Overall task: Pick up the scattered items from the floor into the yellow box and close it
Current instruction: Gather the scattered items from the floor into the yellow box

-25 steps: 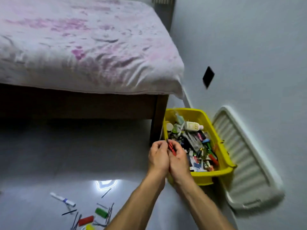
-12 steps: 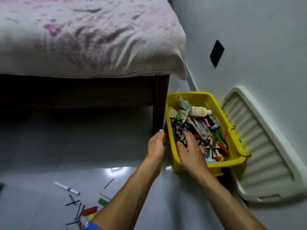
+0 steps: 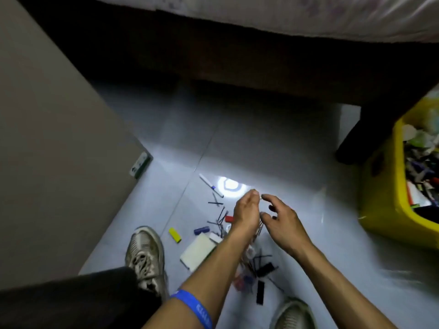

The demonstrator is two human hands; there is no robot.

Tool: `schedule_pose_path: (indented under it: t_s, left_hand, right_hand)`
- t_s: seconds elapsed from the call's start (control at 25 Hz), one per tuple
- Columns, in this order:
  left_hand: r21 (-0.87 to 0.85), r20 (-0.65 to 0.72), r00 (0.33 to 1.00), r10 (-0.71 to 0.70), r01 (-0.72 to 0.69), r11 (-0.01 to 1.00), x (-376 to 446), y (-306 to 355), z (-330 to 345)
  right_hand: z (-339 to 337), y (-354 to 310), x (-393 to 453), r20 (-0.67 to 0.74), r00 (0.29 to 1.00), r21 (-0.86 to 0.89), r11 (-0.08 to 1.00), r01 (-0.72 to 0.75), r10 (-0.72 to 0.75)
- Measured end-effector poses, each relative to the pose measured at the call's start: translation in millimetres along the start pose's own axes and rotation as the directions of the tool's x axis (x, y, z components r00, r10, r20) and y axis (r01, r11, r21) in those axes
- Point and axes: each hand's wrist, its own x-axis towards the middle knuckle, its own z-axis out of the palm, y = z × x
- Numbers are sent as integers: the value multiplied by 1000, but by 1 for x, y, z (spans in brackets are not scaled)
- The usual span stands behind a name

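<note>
Your left hand [image 3: 244, 213] and right hand [image 3: 281, 219], fingers loose and empty, hover over scattered hairpins [image 3: 221, 218]; gather these next, then carry them right to the yellow box [image 3: 380, 205].

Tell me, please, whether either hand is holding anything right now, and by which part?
Neither the left hand nor the right hand visibly holds anything; both hover, fingers loose, over the scattered items.
</note>
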Motion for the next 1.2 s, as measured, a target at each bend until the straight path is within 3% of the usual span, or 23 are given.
schedule_pose_path:
  t_s: [0.08,0.16,0.2,0.28,0.36,0.44,0.56,0.64,0.72,0.8,0.88,1.0,1.2]
  left_hand:
    - [84,-68,998,-13,19,996,11,-36,-35]
    - [239,-141,990,-3,37,970,13,-72,-67]
    - [394,-175,984,7,64,917,14,-91,-81]
    - [702,-171,985,33,99,705,13,-126,-105]
    - [810,-134,991,17,100,578,11,-152,-116]
    - [819,-121,991,57,68,570,11,-164,-117]
    - [676,-149,983,111,19,737,18,-163,-120]
    - [605,-159,981,108,10,796,20,-158,-128]
    - [614,-130,989,64,29,789,17,-155,-130]
    - [707,-84,996,35,35,706,8,-159,-128]
    - [673,-211,970,122,54,737,3,-164,-133]
    - [629,-449,860,241,112,769,19,-161,-157]
    - [606,-479,861,173,181,775,55,-153,-172]
  right_hand:
    - [29,4,4,105,992,-147,985,88,-72]
    - [51,22,0,264,962,-394,902,176,-72]
    - [62,34,-4,360,933,-496,845,198,-7]
    - [81,60,-18,494,861,-572,790,220,118]
    - [94,77,-29,513,846,-543,819,188,146]
    - [101,82,-28,466,880,-508,842,182,91]
    - [103,78,-14,411,912,-479,850,218,-2]
    - [104,73,-9,387,921,-469,851,238,-44]
    - [106,68,-7,327,942,-470,852,231,-74]
    - [112,61,-6,262,960,-463,860,215,-99]
    - [120,56,-3,240,959,-471,845,253,-153]
    - [142,50,4,359,908,-527,756,388,-215]
    - [166,56,3,402,880,-586,667,461,-255]
